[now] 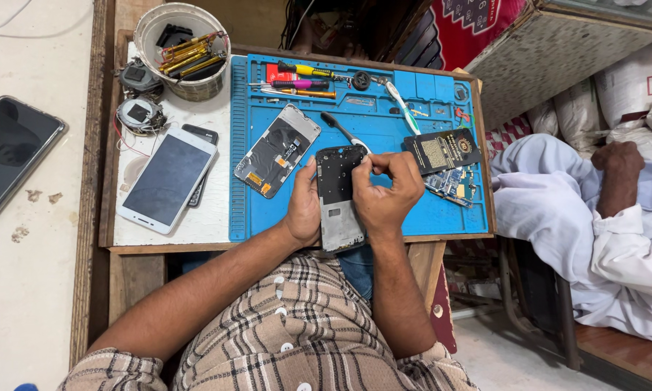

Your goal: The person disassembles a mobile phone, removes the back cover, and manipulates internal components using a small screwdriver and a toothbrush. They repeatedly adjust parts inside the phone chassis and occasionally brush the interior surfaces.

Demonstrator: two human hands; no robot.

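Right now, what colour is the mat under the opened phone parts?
Bright blue; the work mat shows best in the head view, its only view.

The person is wearing a short-sleeved shirt in a beige, brown and white check, with a row of small white buttons running down the middle toward six o'clock. Sleeve cuffs are ending above the elbows, leaving both forearms bare. Blue trousers are showing at twelve o'clock of the shirt
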